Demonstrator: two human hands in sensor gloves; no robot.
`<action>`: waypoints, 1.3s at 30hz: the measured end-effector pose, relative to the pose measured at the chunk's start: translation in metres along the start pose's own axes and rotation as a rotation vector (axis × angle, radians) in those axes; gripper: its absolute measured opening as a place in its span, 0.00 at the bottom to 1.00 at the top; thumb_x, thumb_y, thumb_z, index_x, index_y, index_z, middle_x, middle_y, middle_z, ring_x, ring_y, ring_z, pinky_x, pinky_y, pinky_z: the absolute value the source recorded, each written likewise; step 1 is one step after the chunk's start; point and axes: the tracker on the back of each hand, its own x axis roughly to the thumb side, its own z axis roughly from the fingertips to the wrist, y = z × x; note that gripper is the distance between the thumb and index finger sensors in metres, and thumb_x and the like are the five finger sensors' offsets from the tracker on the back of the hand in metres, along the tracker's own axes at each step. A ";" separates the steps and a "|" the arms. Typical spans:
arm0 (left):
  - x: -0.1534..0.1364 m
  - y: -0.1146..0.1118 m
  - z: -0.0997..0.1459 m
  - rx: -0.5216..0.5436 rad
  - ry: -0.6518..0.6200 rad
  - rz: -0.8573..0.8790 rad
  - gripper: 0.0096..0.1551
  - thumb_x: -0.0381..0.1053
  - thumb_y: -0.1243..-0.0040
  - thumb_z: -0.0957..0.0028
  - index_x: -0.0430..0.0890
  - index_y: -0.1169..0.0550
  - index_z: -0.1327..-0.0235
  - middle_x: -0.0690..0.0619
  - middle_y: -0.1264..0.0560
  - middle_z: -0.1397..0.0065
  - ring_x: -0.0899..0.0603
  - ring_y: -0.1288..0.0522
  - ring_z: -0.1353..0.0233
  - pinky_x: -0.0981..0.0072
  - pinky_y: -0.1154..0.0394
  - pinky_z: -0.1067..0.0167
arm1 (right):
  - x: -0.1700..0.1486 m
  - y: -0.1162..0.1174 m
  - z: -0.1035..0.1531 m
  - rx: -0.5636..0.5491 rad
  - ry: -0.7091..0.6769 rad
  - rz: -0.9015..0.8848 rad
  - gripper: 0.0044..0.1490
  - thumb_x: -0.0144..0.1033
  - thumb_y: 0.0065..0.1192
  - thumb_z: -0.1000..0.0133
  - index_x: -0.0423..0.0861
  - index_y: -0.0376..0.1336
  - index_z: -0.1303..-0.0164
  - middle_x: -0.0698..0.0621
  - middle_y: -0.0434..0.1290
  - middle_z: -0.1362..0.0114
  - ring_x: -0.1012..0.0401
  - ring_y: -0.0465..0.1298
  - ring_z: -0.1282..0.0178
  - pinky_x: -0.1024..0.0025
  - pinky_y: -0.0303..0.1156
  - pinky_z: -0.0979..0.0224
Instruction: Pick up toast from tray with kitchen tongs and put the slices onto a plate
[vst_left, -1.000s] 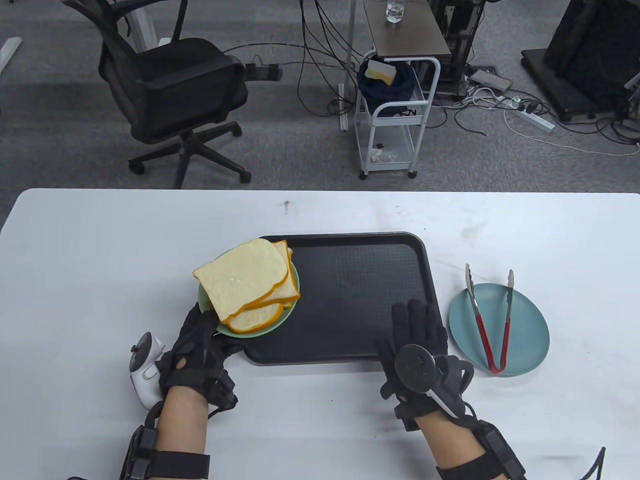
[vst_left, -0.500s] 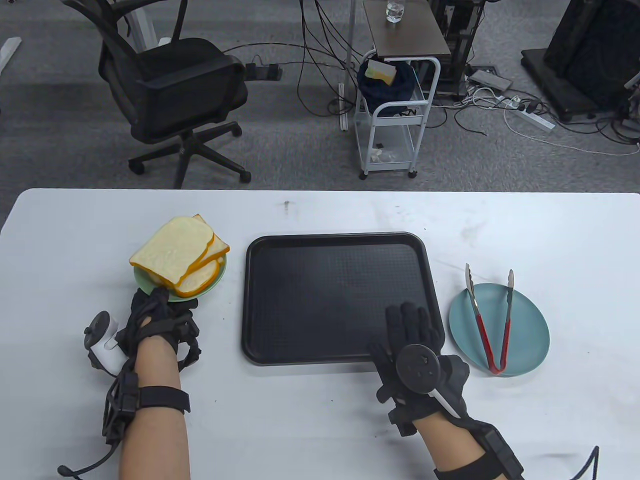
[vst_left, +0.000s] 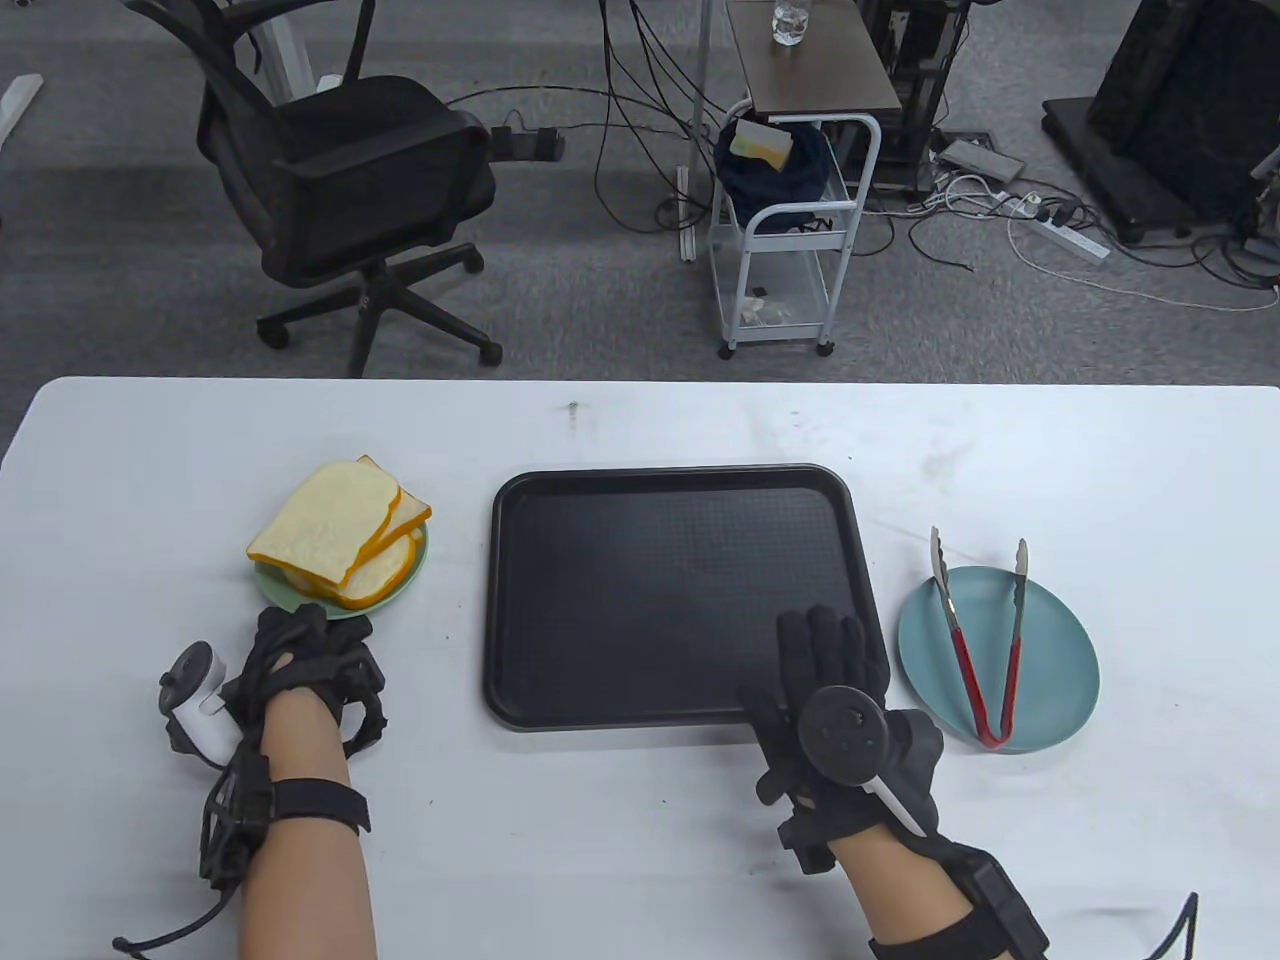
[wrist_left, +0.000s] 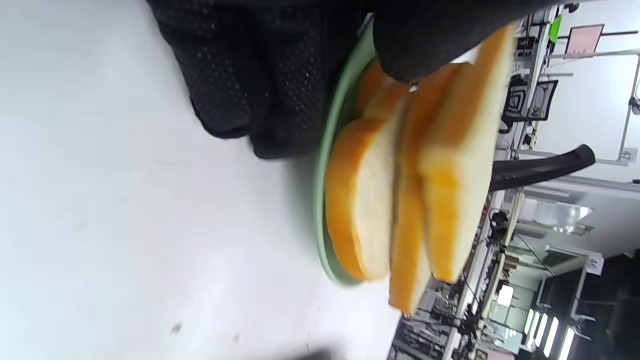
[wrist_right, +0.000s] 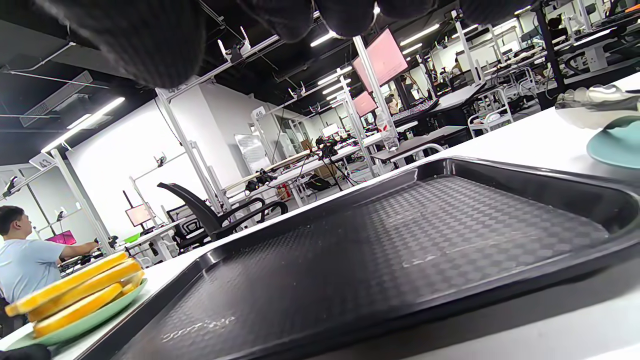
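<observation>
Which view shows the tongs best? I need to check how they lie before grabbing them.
The table view: the red-handled tongs lie whole across the blue plate. The right wrist view catches only a metal tip at its right edge; the left wrist view shows nothing of them.

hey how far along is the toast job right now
Looks done: the toast slices sit stacked on the green plate, and the black tray holds none. In hand: the left hand grips that plate's rim; the right hand rests on the tray. The tongs lie on the blue plate.
</observation>
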 end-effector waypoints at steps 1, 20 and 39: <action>-0.001 0.000 0.005 -0.003 -0.003 0.001 0.41 0.52 0.44 0.44 0.52 0.53 0.26 0.43 0.42 0.17 0.35 0.23 0.23 0.49 0.22 0.30 | 0.000 0.000 0.000 0.001 0.002 -0.001 0.48 0.59 0.54 0.43 0.47 0.47 0.17 0.36 0.46 0.14 0.35 0.49 0.18 0.31 0.57 0.28; 0.046 -0.153 0.249 0.079 -0.982 -0.876 0.50 0.66 0.39 0.52 0.57 0.50 0.24 0.45 0.54 0.14 0.27 0.51 0.15 0.34 0.45 0.23 | -0.030 -0.003 -0.006 -0.044 0.103 -0.036 0.47 0.58 0.53 0.43 0.47 0.47 0.17 0.36 0.45 0.14 0.35 0.47 0.18 0.31 0.56 0.28; -0.024 -0.193 0.237 0.204 -1.180 -1.352 0.41 0.67 0.50 0.53 0.55 0.40 0.26 0.48 0.46 0.15 0.35 0.52 0.15 0.43 0.48 0.21 | -0.018 0.013 -0.004 -0.031 0.033 0.011 0.46 0.57 0.50 0.42 0.48 0.45 0.18 0.37 0.43 0.14 0.37 0.44 0.18 0.33 0.52 0.27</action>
